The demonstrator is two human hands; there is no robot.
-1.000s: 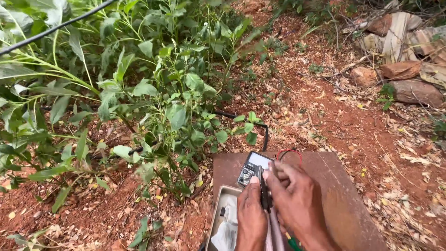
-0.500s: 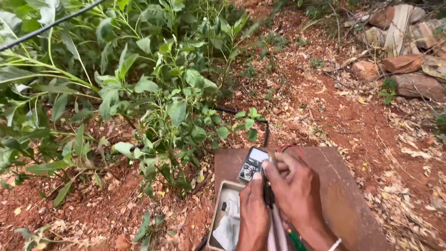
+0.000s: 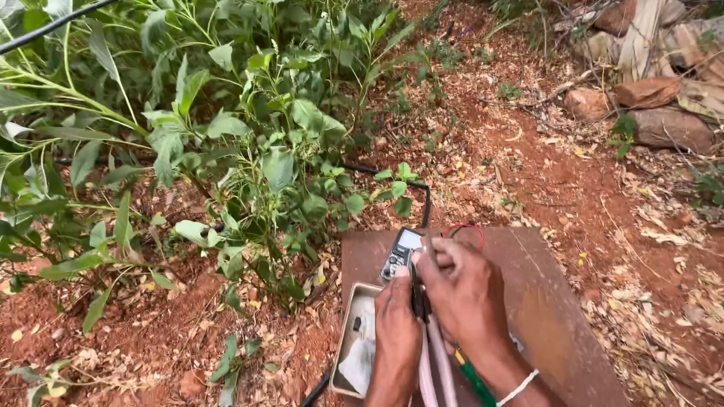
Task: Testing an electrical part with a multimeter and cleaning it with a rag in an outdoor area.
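From my remote station, the lone head-worn camera looks steeply down and forward at red-brown soil, close above the brown flat wooden board (image 3: 543, 301) at 6 o'clock. Leafy green plants (image 3: 226, 151) fill the frame from 9 to 12 o'clock; weathered reddish stones (image 3: 664, 113) sit farther off at 2 o'clock. I have no second view sharing the scene.

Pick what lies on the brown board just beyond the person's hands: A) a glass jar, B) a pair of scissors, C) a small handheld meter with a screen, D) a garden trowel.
C: a small meter with a pale screen lies on the brown board, just past the left hand and right hand.
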